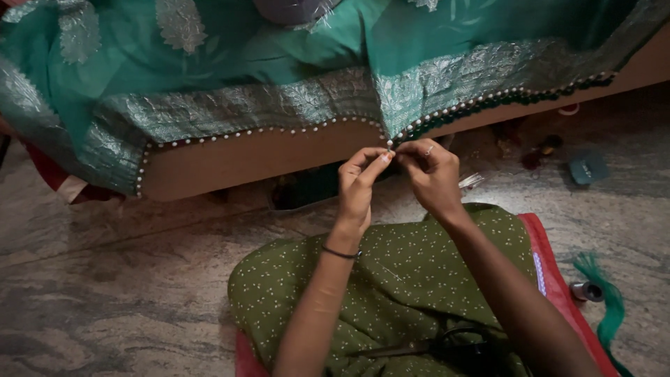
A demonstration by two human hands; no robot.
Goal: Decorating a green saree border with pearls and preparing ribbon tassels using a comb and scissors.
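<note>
Dark-handled scissors [447, 347] lie nearest the camera, resting on the green dotted cloth [391, 279] over the person's lap. Beneath that cloth a red mat [558, 279] shows at its right edge, spread on the mottled stone floor [125, 279]. Right of the mat, on the floor, sits a small spool [585, 291] with loose green thread [608, 307] trailing beside it; no container with visible contents can be made out, though a dark squarish object [587, 168] and a few small items lie on the floor farther off, too dim to tell. Above the lap, both forearms reach up and forward to the beaded edge [391, 144] of a teal fabric with silver border [279, 98], which drapes over a tan padded ledge [230, 160]. Left hand [359, 185], a thin dark bangle [340, 253] on its wrist, is raised with thumb and forefinger pinched narrowly on a small white bead at that edge. Right hand [433, 174], wearing a ring, meets it from the other side, fingers curled and pinched close against the same point of the border, just beside the left fingertips. Whether the right fingers hold a needle cannot be told.
</note>
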